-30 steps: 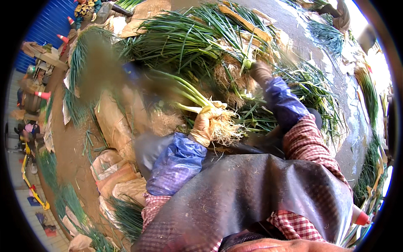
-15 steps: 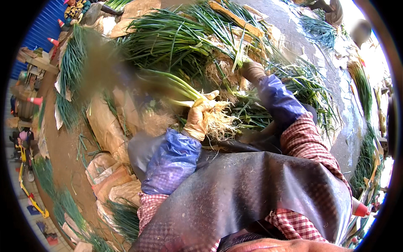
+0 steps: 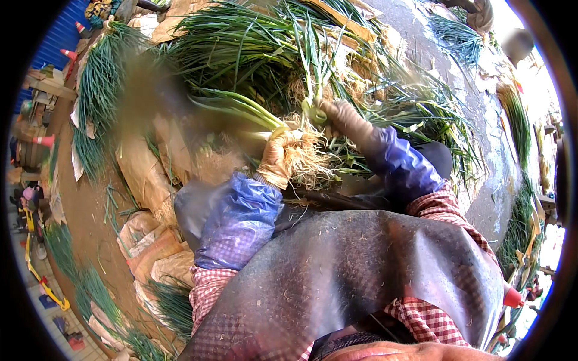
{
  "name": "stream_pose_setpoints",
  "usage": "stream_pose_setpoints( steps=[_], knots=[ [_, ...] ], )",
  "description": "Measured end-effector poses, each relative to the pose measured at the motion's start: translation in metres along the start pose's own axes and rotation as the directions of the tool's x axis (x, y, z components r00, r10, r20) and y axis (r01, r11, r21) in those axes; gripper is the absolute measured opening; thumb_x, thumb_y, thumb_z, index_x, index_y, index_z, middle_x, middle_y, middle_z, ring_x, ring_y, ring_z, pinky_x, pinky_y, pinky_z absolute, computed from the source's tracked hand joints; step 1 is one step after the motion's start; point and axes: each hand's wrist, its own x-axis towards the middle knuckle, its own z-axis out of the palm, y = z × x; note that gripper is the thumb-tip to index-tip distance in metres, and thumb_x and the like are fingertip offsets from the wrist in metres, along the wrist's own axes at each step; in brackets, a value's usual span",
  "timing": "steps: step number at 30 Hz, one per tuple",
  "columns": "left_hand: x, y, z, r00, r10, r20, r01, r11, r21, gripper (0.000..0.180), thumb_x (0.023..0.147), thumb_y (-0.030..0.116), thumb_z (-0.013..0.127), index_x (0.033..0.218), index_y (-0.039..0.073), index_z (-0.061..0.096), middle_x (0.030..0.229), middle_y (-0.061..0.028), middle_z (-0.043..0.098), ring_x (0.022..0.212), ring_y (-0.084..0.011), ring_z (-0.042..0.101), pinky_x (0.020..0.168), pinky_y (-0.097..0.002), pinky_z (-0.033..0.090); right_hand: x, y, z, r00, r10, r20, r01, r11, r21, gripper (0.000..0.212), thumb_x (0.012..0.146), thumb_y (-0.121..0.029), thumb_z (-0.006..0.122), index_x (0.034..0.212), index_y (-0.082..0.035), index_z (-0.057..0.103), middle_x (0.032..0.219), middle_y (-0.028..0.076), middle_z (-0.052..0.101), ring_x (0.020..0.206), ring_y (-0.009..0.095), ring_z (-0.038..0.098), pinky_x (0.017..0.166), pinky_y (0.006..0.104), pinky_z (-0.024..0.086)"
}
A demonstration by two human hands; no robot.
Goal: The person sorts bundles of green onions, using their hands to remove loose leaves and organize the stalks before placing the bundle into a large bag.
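Observation:
My gloved left hand (image 3: 278, 159) is closed round a bunch of green onions (image 3: 241, 114) near their roots. The pale, shaggy roots (image 3: 310, 156) spread out to its right, and the green tops point up and left, partly lost behind a dark blur. Just right of the bunch, my gloved right hand (image 3: 344, 119) grips more green onions (image 3: 310, 66) low on the stalk, their leaves standing upward. The two hands are close but apart. Beyond them lies a big heap of green onions (image 3: 235, 42) with roots toward me.
A dark apron (image 3: 355, 259) covers my lap. To the left are brown sacks (image 3: 144, 174) and crumpled sacking (image 3: 153, 246). Further bundles of green onions (image 3: 102, 78) stand at far left, with traffic cones (image 3: 44, 141) behind. At the right edge lie more bundles (image 3: 519, 132).
My right hand has come left and slightly nearer, bringing its green onions beside the left hand's bunch. The left hand has shifted only a little, still holding its bunch.

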Motion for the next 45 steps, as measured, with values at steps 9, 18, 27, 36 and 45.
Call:
stream_pose_setpoints(
  steps=[9,18,27,36,45],
  knots=[
    [0.002,-0.006,-0.003,1.000,0.020,-0.009,-0.019,0.996,0.091,0.014,0.078,0.001,0.059,0.092,-0.001,0.059,0.084,-0.0094,0.063,0.075,-0.0191,0.062,0.071,-0.0302,0.053,0.059,0.003,-0.037,0.997,0.051,-0.061,-0.003,0.788,0.615,0.013,0.087,-0.018,0.057,0.087,-0.005,0.059,0.070,0.005,0.062,0.052,0.012,0.053,0.045,0.0237,0.042],
    [-0.008,0.005,0.020,0.994,0.062,-0.087,-0.047,0.986,0.161,0.012,0.082,0.001,0.058,0.093,-0.002,0.062,0.086,-0.0058,0.063,0.078,-0.0153,0.061,0.072,-0.0247,0.051,-0.010,-0.045,-0.002,0.862,-0.420,-0.283,0.501,0.787,0.360,0.016,0.085,-0.013,0.062,0.092,0.001,0.064,0.082,0.011,0.069,0.062,0.014,0.062,0.056,0.0246,0.050],
    [-0.008,-0.008,0.019,0.963,0.260,-0.068,-0.214,0.896,0.390,0.017,0.081,0.003,0.064,0.097,-0.002,0.066,0.091,-0.0029,0.063,0.084,-0.0117,0.058,0.077,-0.0228,0.046,-0.038,-0.048,-0.002,0.660,-0.527,-0.536,0.731,0.614,0.297,0.015,0.087,-0.014,0.062,0.094,0.000,0.064,0.077,0.012,0.068,0.065,0.018,0.066,0.061,0.0282,0.054],
    [0.006,-0.017,0.002,0.939,0.343,-0.011,-0.308,0.855,0.418,0.020,0.076,-0.004,0.068,0.095,-0.001,0.062,0.089,-0.0036,0.063,0.080,-0.0146,0.060,0.074,-0.0253,0.050,0.032,-0.032,-0.056,0.913,0.015,-0.407,-0.127,0.960,-0.250,0.032,0.087,-0.038,0.065,0.095,-0.007,0.065,0.067,0.002,0.063,0.051,0.009,0.055,0.046,0.0222,0.046],
    [0.016,-0.033,-0.018,0.857,0.504,0.109,-0.438,0.600,0.669,0.026,0.074,-0.005,0.070,0.095,0.003,0.057,0.088,-0.0040,0.060,0.080,-0.0159,0.059,0.073,-0.0282,0.051,0.081,-0.011,-0.016,0.947,-0.228,-0.225,-0.045,0.599,-0.799,0.035,0.088,-0.037,0.052,0.081,-0.007,0.069,0.064,0.010,0.063,0.055,0.019,0.059,0.054,0.0342,0.047]
  ],
)
